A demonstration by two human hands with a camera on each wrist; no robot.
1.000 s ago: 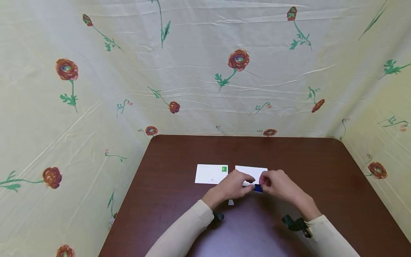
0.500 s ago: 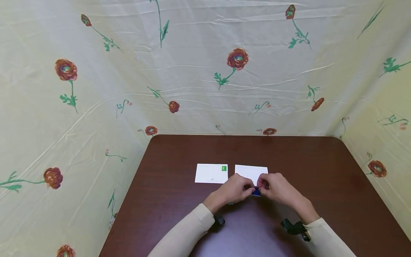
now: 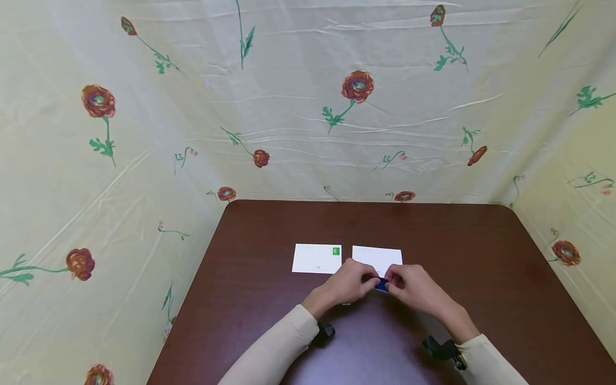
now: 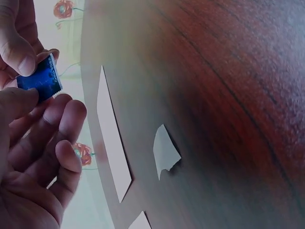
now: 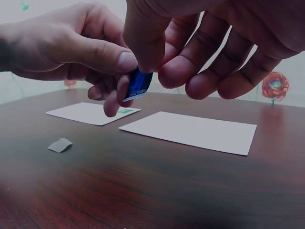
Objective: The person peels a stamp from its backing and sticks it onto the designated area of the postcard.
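A small blue postage stamp (image 4: 46, 82) with perforated edges is held up between both hands. My left hand (image 3: 347, 280) pinches one side of it with thumb and finger, the other fingers loosely bent. The opposite side is pinched by my right hand (image 3: 416, 286). In the right wrist view the stamp (image 5: 138, 85) hangs above the table, tilted, partly covered by the fingertips. Just beyond the hands lies a blank-looking white envelope or card (image 3: 377, 258). To its left is a similar white one (image 3: 315, 258) bearing a green stamp (image 3: 336, 251) at its upper right corner.
A small torn-looking piece of pale paper (image 5: 60, 145) lies on the brown table (image 3: 269, 224), close below the left hand. Flowered cloth (image 3: 298, 107) hangs behind the table and along its sides.
Both hands have drawn slightly together around the blue stamp and a little toward the body, uncovering more of the right white card. The stamp stays between the fingers.
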